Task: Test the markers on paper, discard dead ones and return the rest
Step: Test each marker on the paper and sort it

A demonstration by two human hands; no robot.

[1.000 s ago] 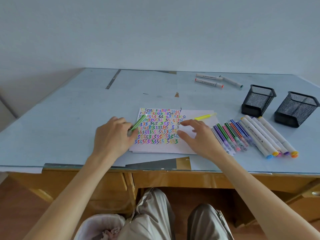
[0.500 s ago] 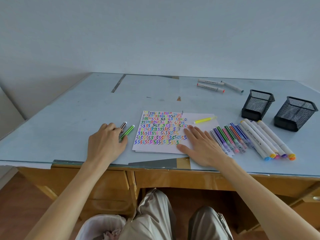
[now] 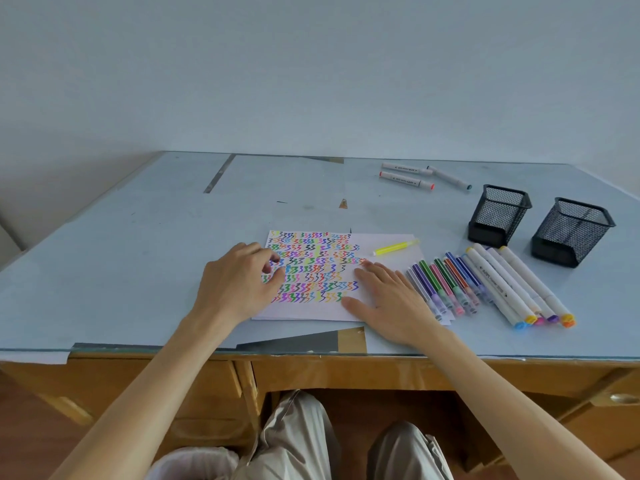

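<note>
Head view. A pale blue table [image 3: 145,244] fills the middle of the frame, with a bare wall above it and a wooden drawer front below its near edge.

At centre lies a sheet of paper [image 3: 388,268], its left two-thirds covered with rows of many-coloured zigzag test marks. The left hand [image 3: 239,285] rests on the sheet's left edge, fingers curled toward the thumb; whether it pinches anything cannot be told, since the fingertips hide whatever may lie under them. The right hand [image 3: 388,299] lies flat on the lower right of the sheet, fingers straight and spread, grasping nothing.

A yellow highlighter [image 3: 394,247] lies on the sheet's upper right corner, apart from both hands. Just right of the right hand, a row of thin markers [image 3: 446,285] lies side by side, slanting from upper left to lower right, with purple, green, pink, orange and blue barrels. Touching that row on its right is a row of thick white markers [image 3: 516,289] with coloured caps at their near ends.

At right of frame stand two black mesh pen holders [image 3: 498,213], upright and side by side, just beyond the thick markers. At upper right, well apart from the rest, lie three white markers [image 3: 408,180] near the table's far edge.

At the bottom of the frame, the person's knees in light trousers and part of a pale bin [image 3: 194,462] show beneath the table.
</note>
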